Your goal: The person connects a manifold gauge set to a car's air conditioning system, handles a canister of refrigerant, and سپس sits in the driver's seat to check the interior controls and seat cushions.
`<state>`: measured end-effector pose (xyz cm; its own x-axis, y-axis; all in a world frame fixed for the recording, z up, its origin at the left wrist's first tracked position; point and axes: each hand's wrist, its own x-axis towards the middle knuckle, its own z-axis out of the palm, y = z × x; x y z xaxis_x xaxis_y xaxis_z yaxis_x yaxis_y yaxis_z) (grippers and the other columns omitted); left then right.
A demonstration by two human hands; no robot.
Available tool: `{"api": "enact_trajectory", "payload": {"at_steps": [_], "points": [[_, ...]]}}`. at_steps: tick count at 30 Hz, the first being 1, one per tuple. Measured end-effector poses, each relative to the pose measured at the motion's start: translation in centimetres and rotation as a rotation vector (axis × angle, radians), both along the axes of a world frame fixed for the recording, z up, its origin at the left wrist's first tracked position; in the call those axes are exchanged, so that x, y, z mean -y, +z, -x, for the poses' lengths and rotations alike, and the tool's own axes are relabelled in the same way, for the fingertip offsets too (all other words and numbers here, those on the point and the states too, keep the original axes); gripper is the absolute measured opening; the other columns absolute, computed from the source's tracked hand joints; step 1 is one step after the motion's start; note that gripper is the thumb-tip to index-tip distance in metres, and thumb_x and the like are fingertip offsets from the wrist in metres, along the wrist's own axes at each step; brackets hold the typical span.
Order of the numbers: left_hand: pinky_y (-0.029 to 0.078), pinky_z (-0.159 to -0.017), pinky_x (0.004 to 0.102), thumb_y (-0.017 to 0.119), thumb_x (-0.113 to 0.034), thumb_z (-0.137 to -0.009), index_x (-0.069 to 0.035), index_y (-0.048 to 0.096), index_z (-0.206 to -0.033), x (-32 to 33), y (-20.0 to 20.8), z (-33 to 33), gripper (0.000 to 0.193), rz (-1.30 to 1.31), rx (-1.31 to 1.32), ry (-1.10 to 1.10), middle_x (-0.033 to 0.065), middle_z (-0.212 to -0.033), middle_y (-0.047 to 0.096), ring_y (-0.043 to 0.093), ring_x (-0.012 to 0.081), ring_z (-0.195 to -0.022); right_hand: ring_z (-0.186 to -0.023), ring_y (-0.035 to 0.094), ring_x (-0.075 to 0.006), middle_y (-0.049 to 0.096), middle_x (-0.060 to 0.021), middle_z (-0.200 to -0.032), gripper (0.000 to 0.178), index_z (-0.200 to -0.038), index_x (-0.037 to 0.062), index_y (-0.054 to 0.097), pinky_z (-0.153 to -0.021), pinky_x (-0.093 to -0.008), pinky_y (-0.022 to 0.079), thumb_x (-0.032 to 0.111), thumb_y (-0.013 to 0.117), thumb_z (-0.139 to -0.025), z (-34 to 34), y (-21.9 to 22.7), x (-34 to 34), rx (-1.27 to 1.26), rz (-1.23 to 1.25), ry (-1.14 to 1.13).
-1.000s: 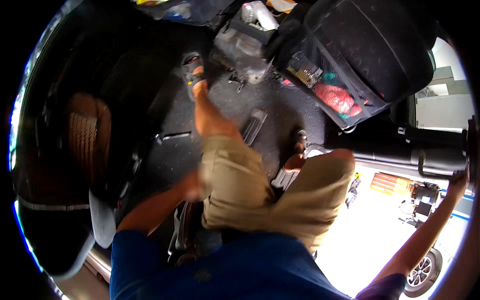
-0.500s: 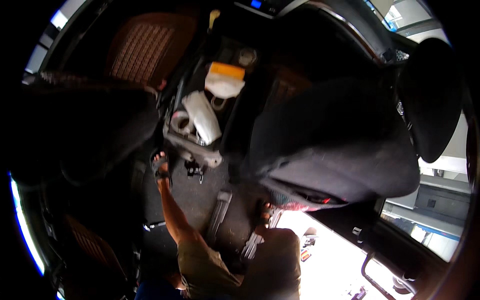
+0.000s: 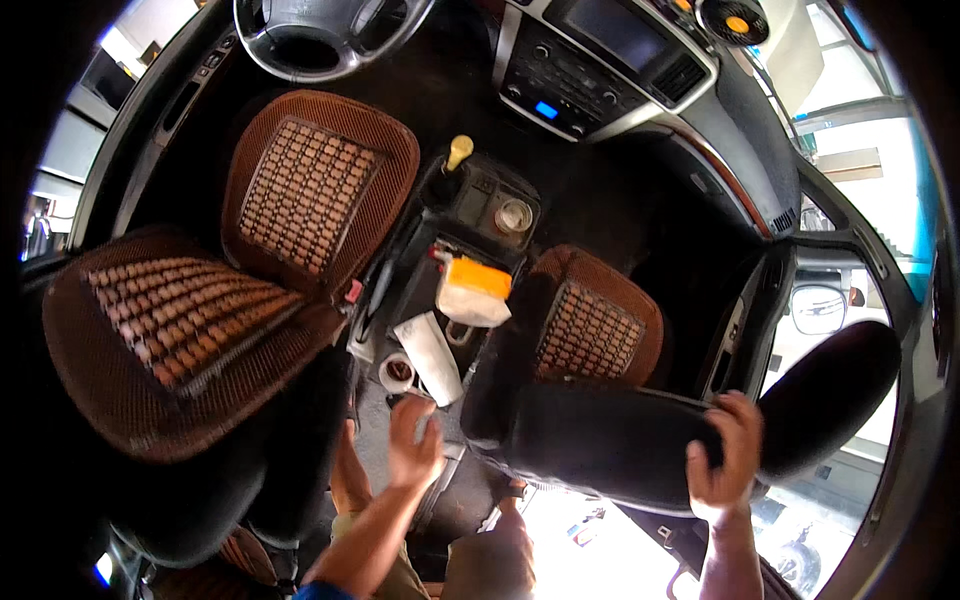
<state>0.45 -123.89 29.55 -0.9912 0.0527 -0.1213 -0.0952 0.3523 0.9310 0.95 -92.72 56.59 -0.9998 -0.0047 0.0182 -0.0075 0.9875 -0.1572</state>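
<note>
My left hand (image 3: 415, 445) is over the rear end of the centre console (image 3: 365, 345), its fingers loosely bent and the thumb apart. I make out nothing in it. Close to its fingertips are a roll of tape (image 3: 397, 372) and a white plastic-wrapped packet (image 3: 430, 360). Farther forward on the console lies an orange-and-white soft pack (image 3: 475, 290). My right hand (image 3: 728, 455) is on the upper end of the black right front seat back (image 3: 600, 430), fingers curled over it beside the headrest (image 3: 835, 400).
The left front seat (image 3: 315, 190) has a brown beaded cover, as does the right seat cushion (image 3: 590, 330). A yellow-topped gear lever (image 3: 459, 152) and a round container (image 3: 513, 215) are ahead on the console. The steering wheel (image 3: 330, 70) is far left; bright light enters the doorway (image 3: 575, 540) at right.
The view has tipped forward, bringing the steering wheel and dashboard into sight. Both my hands have come into view, the left by the console and the right on the seat back.
</note>
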Motion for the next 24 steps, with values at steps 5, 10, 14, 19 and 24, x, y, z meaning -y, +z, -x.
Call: {"api": "enact_trajectory", "payload": {"at_steps": [5,10,14,19,24], "points": [[0.031,-0.1,0.0425,0.056,-0.006,-0.082,0.004,0.049,-0.113,-10.9,-4.3,20.2,0.033,-0.112,-0.159,0.329,0.02,-0.114,0.05,0.044,0.0353,-0.112,-0.094,0.057,-0.0354,0.059,-0.0208,-0.093,0.026,-0.086,-0.0038,0.058,-0.086,-0.0423,0.042,0.021,0.054,-0.08,-0.8,-1.7,-1.7,0.048,0.214,-0.261],[0.028,-0.098,0.0516,0.056,-0.027,-0.084,0.004,0.045,-0.121,-2.9,-15.3,38.7,0.05,0.612,-0.107,0.473,0.025,-0.122,0.046,0.041,0.0382,-0.114,-0.088,0.058,-0.0367,0.061,-0.0212,-0.089,0.023,-0.083,-0.0038,0.059,-0.083,-0.0435,0.043,0.018,0.053,-0.08,1.9,-2.7,-2.6,0.123,0.099,-0.212],[0.01,-0.109,0.055,0.036,-0.05,-0.092,-0.003,0.015,-0.145,-1.0,-21.6,44.1,0.074,0.755,0.198,0.613,0.0223,-0.15,0.011,0.005,0.0367,-0.14,-0.09,0.057,-0.0352,0.061,-0.0187,-0.091,0.021,-0.085,-0.0012,0.06,-0.083,-0.0434,0.043,0.017,0.053,-0.079,1.7,-3.9,-4.3,0.283,0.024,-0.181],[0.011,-0.109,0.0555,0.035,-0.052,-0.091,-0.004,0.017,-0.145,-2.8,-23.9,44.2,0.074,0.976,0.097,0.66,0.02,-0.151,0.013,0.009,0.0356,-0.14,-0.093,0.056,-0.0334,0.061,-0.0156,-0.093,0.019,-0.087,0.002,0.061,-0.085,-0.0432,0.042,0.017,0.054,-0.077,-0.6,-3.9,-6.6,0.495,-0.011,-0.182],[0.009,-0.11,0.0542,0.034,-0.051,-0.092,-0.004,0.019,-0.144,-2.7,-24.8,43.8,0.072,1.071,0.091,0.667,0.0188,-0.151,0.013,0.01,0.0338,-0.14,-0.097,0.055,-0.0316,0.061,-0.0124,-0.096,0.019,-0.088,0.0052,0.062,-0.086,-0.0431,0.042,0.017,0.055,-0.075,-2.1,-4.5,-7.9,0.606,-0.012,-0.202]]}}
